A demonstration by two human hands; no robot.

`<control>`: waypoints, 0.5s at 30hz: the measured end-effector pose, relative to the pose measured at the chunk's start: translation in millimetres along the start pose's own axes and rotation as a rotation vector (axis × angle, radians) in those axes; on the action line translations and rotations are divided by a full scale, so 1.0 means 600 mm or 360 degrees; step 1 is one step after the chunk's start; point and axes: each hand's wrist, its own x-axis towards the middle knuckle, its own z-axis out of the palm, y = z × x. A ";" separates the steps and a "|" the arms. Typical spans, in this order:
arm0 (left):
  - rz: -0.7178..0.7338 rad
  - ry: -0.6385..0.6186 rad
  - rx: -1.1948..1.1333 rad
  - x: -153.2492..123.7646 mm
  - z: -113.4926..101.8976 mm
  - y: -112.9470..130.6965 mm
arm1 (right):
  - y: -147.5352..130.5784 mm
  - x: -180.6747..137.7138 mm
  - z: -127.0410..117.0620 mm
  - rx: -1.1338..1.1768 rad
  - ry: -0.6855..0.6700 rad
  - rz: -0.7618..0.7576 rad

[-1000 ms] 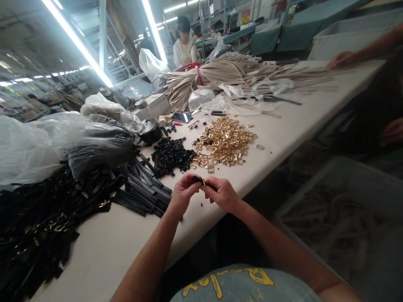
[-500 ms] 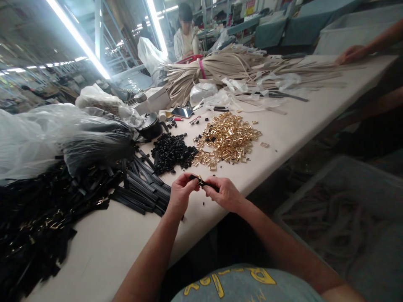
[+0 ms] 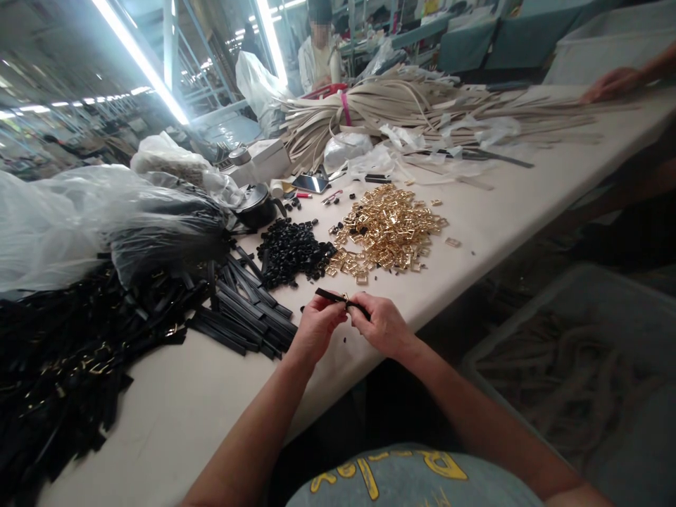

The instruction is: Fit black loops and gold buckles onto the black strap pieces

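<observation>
Between my hands is a black strap (image 3: 330,293) with a gold buckle (image 3: 346,300) on it. My left hand (image 3: 320,325) pinches the strap just left of the buckle, and the strap's flat end sticks out past the fingers. My right hand (image 3: 384,325) grips the strap on the buckle's other side, with the thumb and fingers close to the metal. Both hands are over the table near its front edge. Beyond them lie a heap of gold buckles (image 3: 393,225) and a pile of small black loops (image 3: 293,250). Loose black straps (image 3: 246,306) lie left of my left hand.
Black straps with gold buckles (image 3: 68,366) are heaped at left, below a clear plastic bag (image 3: 63,225). A dark lidded pot (image 3: 257,205), a phone (image 3: 311,183) and beige strips (image 3: 380,102) lie farther back. Another person's hand (image 3: 612,84) rests at far right; a bin (image 3: 570,359) stands below.
My left hand has shifted slightly right along the strap, so more of the strap's end shows past the fingers. My right hand still grips its side. The view has tilted a little.
</observation>
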 end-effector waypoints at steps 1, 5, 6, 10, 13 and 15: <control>-0.0003 -0.0001 -0.0019 0.000 0.000 -0.001 | 0.000 -0.001 0.000 -0.0002 -0.0007 0.0010; -0.0049 -0.0073 0.0016 0.002 -0.006 -0.004 | -0.001 -0.001 -0.003 0.0072 -0.0050 0.0047; -0.0057 -0.0098 0.0045 0.003 -0.008 -0.003 | -0.001 0.000 -0.004 0.0109 -0.0059 0.0048; 0.0039 -0.0100 0.0221 0.005 -0.016 0.002 | 0.002 0.002 -0.008 0.0281 -0.0122 0.0051; 0.0160 -0.0070 0.0250 0.005 -0.015 0.005 | 0.009 0.002 -0.009 0.0334 -0.0146 0.0051; 0.0154 -0.0101 0.0123 0.006 -0.011 0.004 | 0.015 0.002 -0.009 0.0302 -0.0142 0.0010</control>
